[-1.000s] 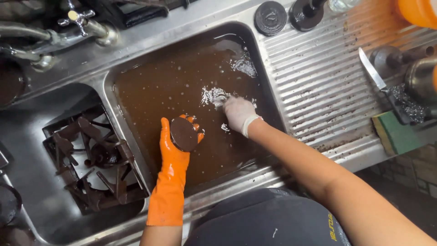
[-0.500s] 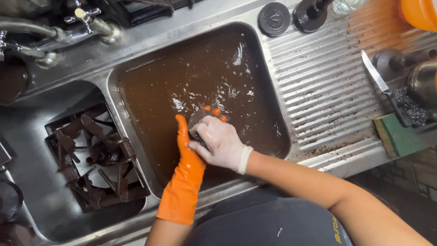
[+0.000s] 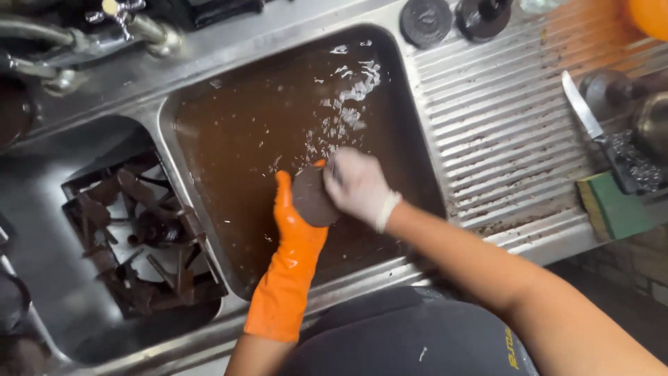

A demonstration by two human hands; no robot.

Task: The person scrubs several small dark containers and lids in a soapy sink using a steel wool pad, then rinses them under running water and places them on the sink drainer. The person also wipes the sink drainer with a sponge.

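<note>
The round dark disc (image 3: 313, 198), a flat burner cap by its look, sits just below the middle of the frame, held above the brown water of the right sink (image 3: 417, 174). Being round, it has no real long axis; its broad face is turned up toward the camera and tipped a little to the right, with its edge running under the right hand. The left hand (image 3: 296, 209), in an orange glove, cradles the disc from beneath and from the left, thumb up along its left rim and a fingertip showing at its top, so those fingers are clamped on the disc. The right hand (image 3: 355, 184), in a whitish glove, lies curled on the disc's right side; its fingers are bunched together and pressed to the face, but whether they grip a scrubber under the palm I cannot tell. The step in hand looks like scrubbing the disc's face. A next stroke would call for firm support from the left hand and pressure across the face from the right. Ripples glint in the water above the hands. To the left, a second sink (image 3: 42, 209) holds dark stove grates (image 3: 139, 230). Taps (image 3: 132, 28) stand at the upper left. On the ridged drainboard (image 3: 501, 132) to the right lie two more discs (image 3: 424, 21), a knife (image 3: 583, 106) and a green sponge (image 3: 612, 205).
</note>
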